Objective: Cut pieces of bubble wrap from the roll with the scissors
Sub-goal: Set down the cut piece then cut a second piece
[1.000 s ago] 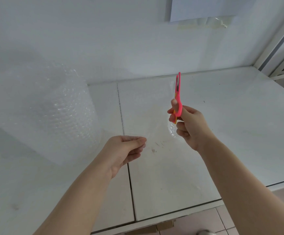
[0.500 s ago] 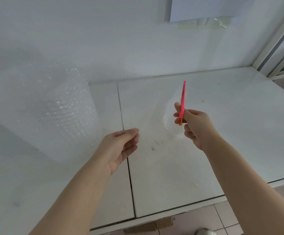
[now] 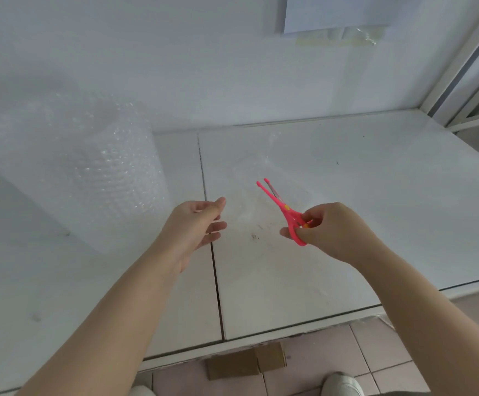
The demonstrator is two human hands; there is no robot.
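Observation:
The bubble wrap roll stands upright at the left of the white table, with its loose sheet spreading forward and left. A faint clear piece of bubble wrap lies on the table between my hands; its edges are hard to make out. My right hand grips the handles of the pink scissors. Their blades are slightly parted and point up and to the left, above that piece. My left hand hovers beside the roll with fingers relaxed and straight, holding nothing.
A seam runs front to back through the table under my left hand. A sheet of paper hangs on the wall behind. A window frame rises at the right. Flat cardboard and a shoe are on the tiled floor below the front edge.
My right hand dropped lower and tipped the scissors from upright to slanting left, with the blades now parted. My left hand's fingers went from pinched together to spread.

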